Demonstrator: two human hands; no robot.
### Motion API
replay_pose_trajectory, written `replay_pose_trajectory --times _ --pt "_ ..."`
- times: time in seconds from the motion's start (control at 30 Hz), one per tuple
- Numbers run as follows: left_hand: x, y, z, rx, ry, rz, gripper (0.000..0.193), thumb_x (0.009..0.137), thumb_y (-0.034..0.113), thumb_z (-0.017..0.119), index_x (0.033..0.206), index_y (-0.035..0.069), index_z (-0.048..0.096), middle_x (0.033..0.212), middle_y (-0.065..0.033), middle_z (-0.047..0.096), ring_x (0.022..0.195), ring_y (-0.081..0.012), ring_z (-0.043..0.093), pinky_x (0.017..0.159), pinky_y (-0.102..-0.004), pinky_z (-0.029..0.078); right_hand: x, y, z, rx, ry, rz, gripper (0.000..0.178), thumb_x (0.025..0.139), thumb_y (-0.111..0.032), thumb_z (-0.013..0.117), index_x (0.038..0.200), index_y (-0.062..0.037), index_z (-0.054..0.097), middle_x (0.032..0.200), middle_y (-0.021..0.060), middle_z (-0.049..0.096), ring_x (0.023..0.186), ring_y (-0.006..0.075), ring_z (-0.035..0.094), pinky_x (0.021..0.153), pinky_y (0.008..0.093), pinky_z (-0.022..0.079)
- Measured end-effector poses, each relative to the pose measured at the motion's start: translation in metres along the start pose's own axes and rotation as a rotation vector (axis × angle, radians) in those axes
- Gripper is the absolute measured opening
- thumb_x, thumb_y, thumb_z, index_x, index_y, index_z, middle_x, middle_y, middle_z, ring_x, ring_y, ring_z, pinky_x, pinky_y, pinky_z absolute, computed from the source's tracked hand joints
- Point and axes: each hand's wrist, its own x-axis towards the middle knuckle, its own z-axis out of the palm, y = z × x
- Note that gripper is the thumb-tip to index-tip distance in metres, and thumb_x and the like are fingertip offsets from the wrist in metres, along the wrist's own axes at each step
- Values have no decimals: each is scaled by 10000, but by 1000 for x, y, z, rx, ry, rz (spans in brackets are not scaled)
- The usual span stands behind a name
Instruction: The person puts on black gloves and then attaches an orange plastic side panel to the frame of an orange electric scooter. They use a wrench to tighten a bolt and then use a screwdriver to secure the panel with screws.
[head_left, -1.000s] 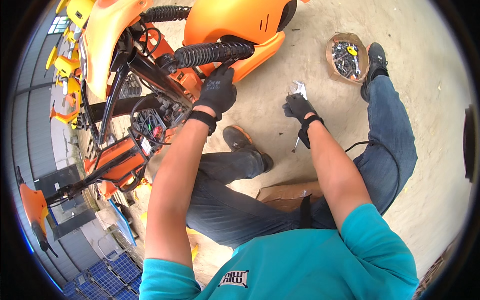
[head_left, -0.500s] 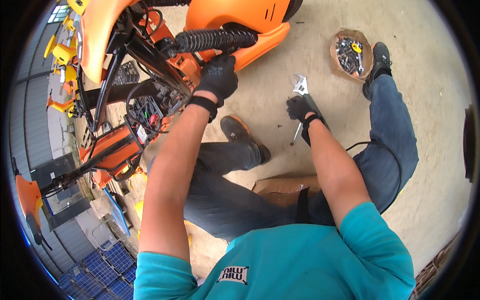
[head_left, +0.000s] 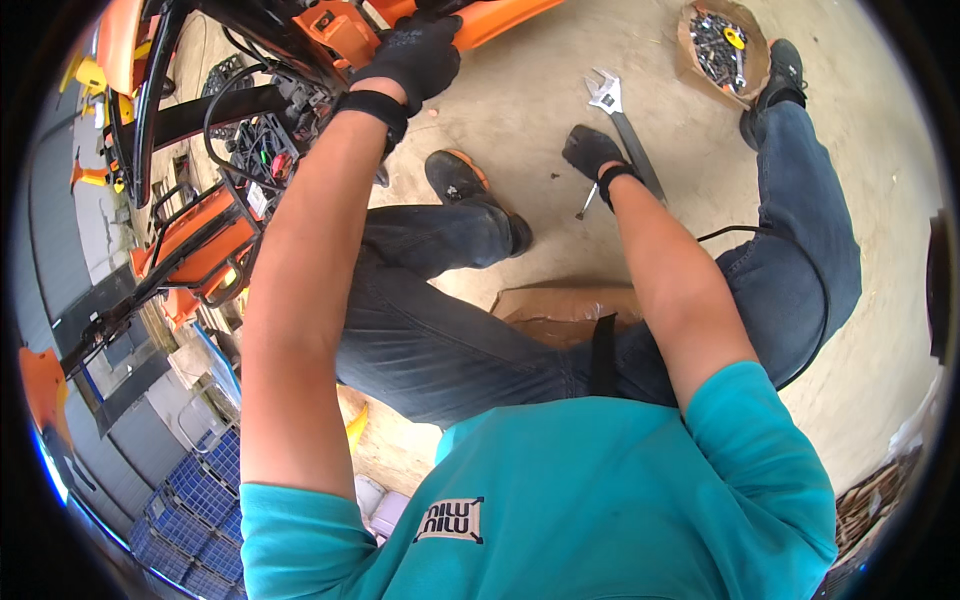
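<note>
Scooter (head_left: pixel 340 32) stands at far left, tight to my left hand (head_left: pixel 416 62), which I have at an orange panel (head_left: pixel 508 20); the fingertips are hidden behind its edge, so I cannot tell whether they grip or only brace. My hands are well apart. Right hand (head_left: pixel 592 152), fingers curled, is low over the floor (head_left: pixel 530 120); I cannot tell whether it closes on anything. A thin rod (head_left: pixel 588 202) shows below its wrist, and whether that is held or lies loose is not clear. The wrench (head_left: pixel 620 115) lies just right of that hand, head to the far side and handle beside my wrist, an arrangement I judge convenient for reach. The box (head_left: pixel 688 66) of hardware is at far right, touching or almost touching my right shoe (head_left: pixel 787 72), probably to keep its contents handy. Obstructions noted: my left arm hides part of the scooter; my left shoe (head_left: pixel 452 180) stands between scooter and wrench; a black cable (head_left: pixel 740 229) crosses my right leg; loose wires (head_left: pixel 262 150) lie exposed in the frame at left.
</note>
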Motion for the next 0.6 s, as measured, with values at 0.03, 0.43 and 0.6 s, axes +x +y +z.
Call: replay_pose_trajectory --times 0.03,0.43,0.6 --pt "-1 1 2 -13 22 3 411 818 130 586 1218 35 603 1088 -243 626 948 -403 628 875 -453 497 -8 -4 3 -82 -47 -84 293 801 -302 653 1035 -127 636 1068 158 677 1018 358 638 881 451 506" --pt "-6 14 -23 -252 50 -101 369 827 75 542 1185 -14 561 1124 -276 590 1035 -409 579 890 -475 475 -22 -19 72 -362 144 -160 166 863 -201 565 929 -85 665 885 144 707 848 296 701 719 419 559" --pt "-16 34 -33 -192 148 -17 362 851 106 554 1180 -44 565 1077 -267 615 993 -403 602 899 -456 475 -16 -22 68 -289 177 -153 204 847 -194 549 842 -62 704 823 159 708 761 315 704 684 424 563"
